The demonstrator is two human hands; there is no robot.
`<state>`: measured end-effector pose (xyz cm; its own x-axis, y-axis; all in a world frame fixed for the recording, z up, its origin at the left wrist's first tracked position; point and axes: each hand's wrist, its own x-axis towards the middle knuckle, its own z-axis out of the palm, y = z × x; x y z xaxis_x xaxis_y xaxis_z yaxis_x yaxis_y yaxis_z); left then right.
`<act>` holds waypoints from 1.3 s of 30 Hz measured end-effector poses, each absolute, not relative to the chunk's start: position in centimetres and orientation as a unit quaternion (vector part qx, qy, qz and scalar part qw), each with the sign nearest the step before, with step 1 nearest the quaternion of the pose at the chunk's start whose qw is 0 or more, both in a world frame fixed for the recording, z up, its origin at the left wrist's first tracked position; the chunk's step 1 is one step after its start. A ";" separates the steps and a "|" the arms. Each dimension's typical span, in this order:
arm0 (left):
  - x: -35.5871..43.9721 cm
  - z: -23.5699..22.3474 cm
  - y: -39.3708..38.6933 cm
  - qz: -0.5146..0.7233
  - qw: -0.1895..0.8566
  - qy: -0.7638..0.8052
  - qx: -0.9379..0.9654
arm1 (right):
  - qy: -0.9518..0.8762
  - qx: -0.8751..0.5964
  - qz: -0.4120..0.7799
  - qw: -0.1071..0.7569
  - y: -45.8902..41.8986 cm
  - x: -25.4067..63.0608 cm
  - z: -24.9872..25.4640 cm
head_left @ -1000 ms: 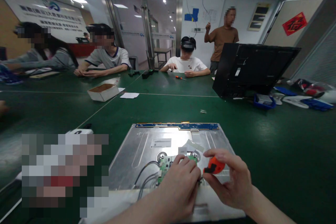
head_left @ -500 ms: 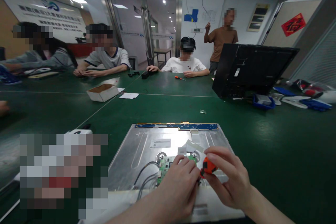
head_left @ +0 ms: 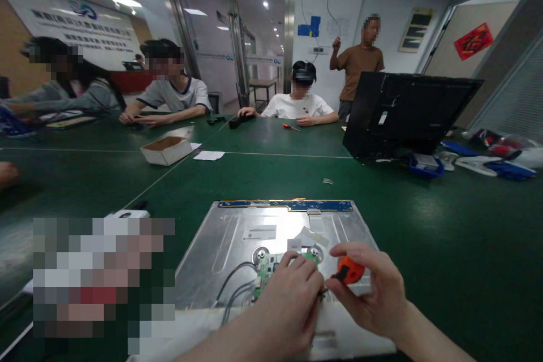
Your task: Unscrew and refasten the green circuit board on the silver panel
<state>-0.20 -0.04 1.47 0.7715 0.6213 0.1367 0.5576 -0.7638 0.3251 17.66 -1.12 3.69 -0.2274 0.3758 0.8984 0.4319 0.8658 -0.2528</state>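
Note:
Thumb and fingers of my right hand (head_left: 377, 288) are closed on the orange and black handle of a screwdriver (head_left: 351, 270). Its tip end is hidden near my left fingers. My left hand (head_left: 294, 294) rests over a green circuit board (head_left: 267, 268), fingers curled in and pointing right; what they grip, if anything, is hidden. The board lies on a silver metal display panel (head_left: 237, 226) flat on the table. Black cables (head_left: 233, 283) run from the board's left side. A blue circuit strip (head_left: 280, 205) edges the panel's far side.
A black monitor (head_left: 407, 113) stands at the right, with a blue tray (head_left: 426, 165) beside it. An open white box (head_left: 167, 150) and paper (head_left: 208, 155) lie farther left. People sit across the green table (head_left: 271, 175); one person (head_left: 360, 62) stands behind. A blurred-out patch covers the near left.
The screwdriver handle has turned back and forth in my right fingers, which spread and shifted slightly. My left hand stays put. The person opposite has moved a hand to a black object.

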 end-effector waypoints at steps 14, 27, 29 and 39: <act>-0.2 1.6 -0.1 0.139 0.144 0.310 0.929 | -0.814 -0.277 -0.064 0.506 -1.4 18.1 4.3; -0.2 1.4 0.0 0.128 0.137 0.309 0.933 | -0.781 -0.255 -0.008 0.570 -1.1 17.6 3.6; -0.2 1.4 0.0 0.128 0.134 0.312 0.932 | -0.785 -0.262 -0.026 0.561 -1.1 17.5 3.9; -0.2 1.6 -0.2 0.133 0.142 0.311 0.930 | -0.815 -0.283 -0.044 0.505 -1.5 18.1 4.0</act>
<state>-0.17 -0.15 1.56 0.7710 0.6166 0.1593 0.5411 -0.7662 0.3467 18.09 -1.46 4.00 -0.3311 0.4164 0.8467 0.5047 0.8364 -0.2140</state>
